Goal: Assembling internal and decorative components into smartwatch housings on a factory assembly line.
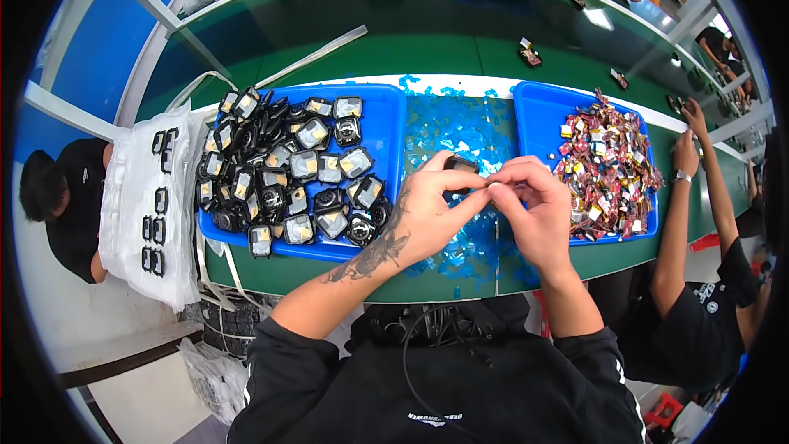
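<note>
Both hands met over the middle of the green counter [427, 49], right above a heap of small blue plastic scraps [460, 127]. The left hand [427, 214], with a dark tattoo running along its forearm, was cupped around a small black part [460, 166], thumb and forefinger pinching it from the side so that only its upper edge showed above the knuckles. The right hand [534, 205] was pressed in close against it, fingers [514, 179] curled tight together at the part's near end; whether they gripped the part itself or something thin on it could not be told. The two hands touched at the fingertips.

To the left sat a blue tray [390, 127] piled with black parts of the same kind [296, 168], many with clear shiny faces, heaped loosely and leaning every which way. Further left, a white plastic bag [131, 205] lay at the counter's end with a few black parts resting on it in rows. To the right was a second blue tray [534, 111], holding a mound of little red, yellow and silver pieces [608, 168].

At the right a neighbouring person in a black shirt had one arm [678, 197] raised along that tray's edge. At the left another person in black [70, 197] sat beside the bag. A few stray small parts [530, 55] lay well apart on the belt behind.
</note>
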